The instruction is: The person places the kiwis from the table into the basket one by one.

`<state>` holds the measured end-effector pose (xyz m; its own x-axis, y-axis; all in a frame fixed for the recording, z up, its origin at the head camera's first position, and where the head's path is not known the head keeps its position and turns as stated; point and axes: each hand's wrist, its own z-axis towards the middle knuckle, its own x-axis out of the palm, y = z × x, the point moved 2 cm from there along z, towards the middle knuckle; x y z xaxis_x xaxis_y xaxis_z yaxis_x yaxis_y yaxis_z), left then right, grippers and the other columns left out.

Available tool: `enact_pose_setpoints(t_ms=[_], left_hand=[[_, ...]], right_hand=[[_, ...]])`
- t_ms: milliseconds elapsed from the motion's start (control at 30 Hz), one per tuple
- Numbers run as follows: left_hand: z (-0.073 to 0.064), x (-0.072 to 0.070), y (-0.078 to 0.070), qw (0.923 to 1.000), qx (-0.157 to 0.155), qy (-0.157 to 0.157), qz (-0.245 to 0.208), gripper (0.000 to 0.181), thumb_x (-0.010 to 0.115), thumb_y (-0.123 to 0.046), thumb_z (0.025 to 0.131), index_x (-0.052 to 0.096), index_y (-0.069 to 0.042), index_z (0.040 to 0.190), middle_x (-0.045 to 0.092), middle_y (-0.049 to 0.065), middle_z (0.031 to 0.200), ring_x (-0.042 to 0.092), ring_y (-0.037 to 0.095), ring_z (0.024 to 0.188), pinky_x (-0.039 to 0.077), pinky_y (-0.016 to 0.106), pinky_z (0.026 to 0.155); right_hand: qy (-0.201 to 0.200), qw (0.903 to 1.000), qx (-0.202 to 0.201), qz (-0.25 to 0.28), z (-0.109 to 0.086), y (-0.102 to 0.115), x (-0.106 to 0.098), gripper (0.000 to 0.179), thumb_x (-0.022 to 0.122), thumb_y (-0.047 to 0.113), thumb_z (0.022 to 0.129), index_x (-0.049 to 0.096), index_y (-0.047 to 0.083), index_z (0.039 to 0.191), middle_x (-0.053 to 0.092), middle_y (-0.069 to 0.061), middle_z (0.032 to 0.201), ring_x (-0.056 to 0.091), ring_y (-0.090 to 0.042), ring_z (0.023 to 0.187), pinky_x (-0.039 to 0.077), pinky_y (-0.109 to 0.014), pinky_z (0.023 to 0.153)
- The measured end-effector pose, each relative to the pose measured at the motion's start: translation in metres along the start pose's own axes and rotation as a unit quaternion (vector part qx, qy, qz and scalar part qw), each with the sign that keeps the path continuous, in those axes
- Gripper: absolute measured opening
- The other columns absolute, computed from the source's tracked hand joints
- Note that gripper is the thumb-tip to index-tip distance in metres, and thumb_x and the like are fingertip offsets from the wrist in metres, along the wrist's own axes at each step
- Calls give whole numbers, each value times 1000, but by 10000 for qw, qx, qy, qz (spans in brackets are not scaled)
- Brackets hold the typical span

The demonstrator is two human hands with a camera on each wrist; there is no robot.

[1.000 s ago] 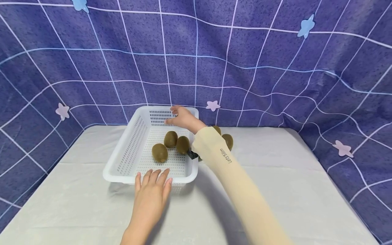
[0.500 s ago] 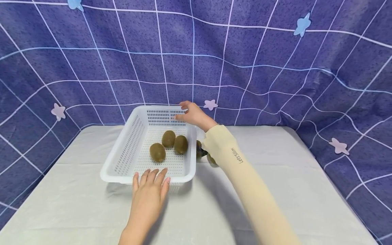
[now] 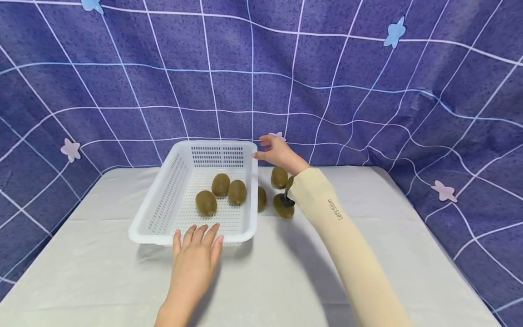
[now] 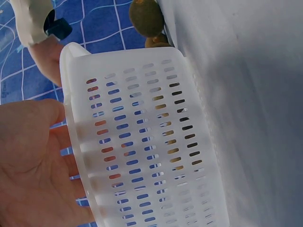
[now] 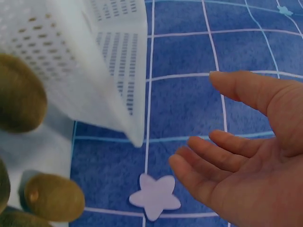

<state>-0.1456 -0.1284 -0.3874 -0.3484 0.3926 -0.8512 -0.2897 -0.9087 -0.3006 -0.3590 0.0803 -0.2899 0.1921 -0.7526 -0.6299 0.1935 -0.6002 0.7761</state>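
Observation:
A white perforated plastic basket (image 3: 140, 227) stands on the table, with three brown kiwis (image 3: 206, 203) on its floor. My left hand (image 3: 194, 265) lays its fingers over the basket's near rim; in the left wrist view the fingers reach past the rim, thumb outside. My right hand (image 3: 282, 153) is held above the table by the basket's far right corner. Its fingers are spread and hold nothing, as the right wrist view shows. Below it, several more kiwis (image 3: 279, 177) lie on the table to the right of the basket, some partly hidden by the basket wall and the sleeve.
A white cloth covers the table (image 3: 367, 254). Behind and at both sides hangs a blue curtain (image 3: 171, 91) with a pale grid and star shapes (image 5: 155, 196). A small black device (image 3: 287, 200) sits at the right cuff, overlapping a kiwi in the head view.
My right hand has moved right, from over the basket's inside to past its far right corner. More kiwis outside now show. The left hand stays at the near rim.

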Motion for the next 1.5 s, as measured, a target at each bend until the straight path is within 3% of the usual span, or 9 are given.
enact_pose_setpoints(t_ms=[500,767,1000,1267,1500], left_hand=[[0,0,0,9999,68,-78,15,37,51,-30,100,61,-5,125,60,22,121,46,45,122,17,66,107],[0,-1,0,9998,88,-179,24,36,51,-29,100,62,-5,124,61,22,120,47,45,121,19,66,106],[0,-1,0,9997,98,-220,6,36,52,-29,99,62,-4,124,61,22,120,47,45,121,19,66,106],[0,2,1,9999,34,-99,9,37,52,-30,99,62,-6,125,61,21,121,46,45,122,17,66,107],[0,1,1,10000,13,-43,8,38,51,-30,100,61,-6,126,60,21,122,45,45,123,16,65,107]], right_hand=[[-249,9992,200,-243,-14,-40,-20,63,69,19,87,42,-5,139,50,-23,136,50,-35,123,40,-40,104],[-21,9989,423,-192,-20,-75,-27,64,68,20,89,40,-4,141,47,-23,140,47,-36,127,38,-43,106],[224,9997,87,-42,-22,-110,-31,66,71,26,85,44,-4,138,50,-23,136,49,-36,123,42,-41,101],[514,9967,609,122,-32,-134,-24,68,68,19,88,36,-3,143,40,-23,145,38,-41,131,33,-48,108],[578,9954,721,268,-33,-147,-21,78,73,17,84,30,-3,146,33,-23,149,36,-42,132,33,-48,109]])
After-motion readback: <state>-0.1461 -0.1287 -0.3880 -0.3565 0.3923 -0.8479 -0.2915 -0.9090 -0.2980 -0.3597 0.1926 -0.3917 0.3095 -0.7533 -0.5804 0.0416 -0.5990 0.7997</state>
